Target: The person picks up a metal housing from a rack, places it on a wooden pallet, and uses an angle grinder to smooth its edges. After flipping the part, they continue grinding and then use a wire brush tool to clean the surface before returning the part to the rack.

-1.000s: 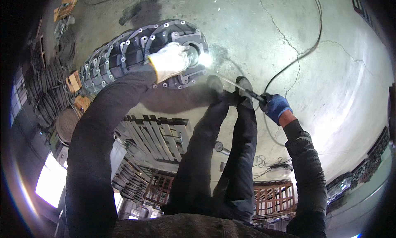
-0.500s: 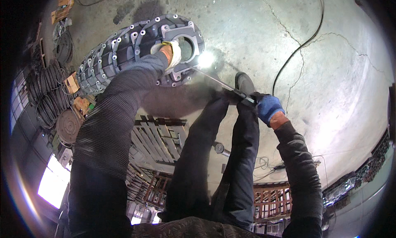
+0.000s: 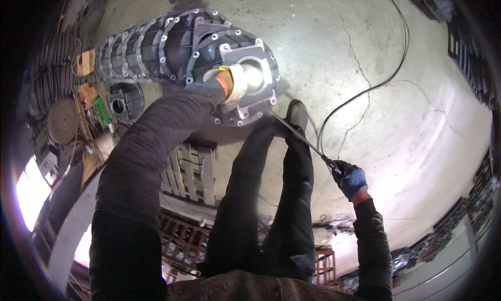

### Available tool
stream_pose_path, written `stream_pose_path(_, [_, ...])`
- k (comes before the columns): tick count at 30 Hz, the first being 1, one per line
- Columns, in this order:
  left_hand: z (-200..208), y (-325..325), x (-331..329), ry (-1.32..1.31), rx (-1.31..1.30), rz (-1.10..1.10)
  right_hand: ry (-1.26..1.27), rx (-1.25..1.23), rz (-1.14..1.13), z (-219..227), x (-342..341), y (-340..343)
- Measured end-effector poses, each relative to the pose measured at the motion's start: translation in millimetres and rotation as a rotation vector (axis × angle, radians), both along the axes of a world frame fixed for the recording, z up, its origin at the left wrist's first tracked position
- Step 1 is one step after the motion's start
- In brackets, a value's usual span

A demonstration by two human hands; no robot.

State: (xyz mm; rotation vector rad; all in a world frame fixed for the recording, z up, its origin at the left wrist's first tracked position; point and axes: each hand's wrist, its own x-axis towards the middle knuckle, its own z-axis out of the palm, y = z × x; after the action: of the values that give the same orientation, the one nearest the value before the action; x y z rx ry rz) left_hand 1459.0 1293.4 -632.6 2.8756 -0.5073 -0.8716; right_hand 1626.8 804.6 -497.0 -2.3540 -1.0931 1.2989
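Note:
A large dark grey metal housing (image 3: pixel 175 48), ribbed and ringed with bolt bosses, lies on the floor at the upper left. Its near end has a square flange with a round opening, lit by a bright spot. My left hand (image 3: pixel 238 88), in a white glove, is at the left edge of that opening; its fingers are hidden. My right hand (image 3: pixel 350 180), in a blue and black glove, is closed round the handle of an air blow gun (image 3: pixel 300 135). The gun's long thin tube points up-left, its tip near the flange's lower edge. A black hose (image 3: pixel 377 85) runs to it.
My legs (image 3: pixel 288 196) stand below the housing. A smaller round casting (image 3: pixel 125 104) sits left, beside wooden blocks (image 3: pixel 86 62) and coiled cable (image 3: pixel 55 66). A slatted pallet (image 3: pixel 190 170) and a brown rack (image 3: pixel 182 238) are lower down. Cracks run across the concrete floor (image 3: pixel 412 123).
My right hand has moved lower with the blow gun, and its tube now shows longer. The view has shifted, and the bright spot has gone from the floor into the housing's opening.

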Motion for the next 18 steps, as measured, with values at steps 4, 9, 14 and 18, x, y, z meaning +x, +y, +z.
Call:
stream_pose_path(4, [67, -26, -35, 0.034, -0.017, 0.076, -0.033, 0.024, 0.100, 47, 15, 22])
stream_pose_path(9, [126, -66, -96, 0.174, -0.064, 0.307, -0.023, -0.040, 0.249, 88, 20, 32])
stream_pose_path(14, [157, -115, -174, 0.069, -0.040, 0.587, -0.114, -0.146, 0.434, 96, 16, 47])
stream_pose_path(18, [169, -147, -242, 0.098, -0.090, 0.749, -0.314, 0.010, 0.393, 78, 23, 66])
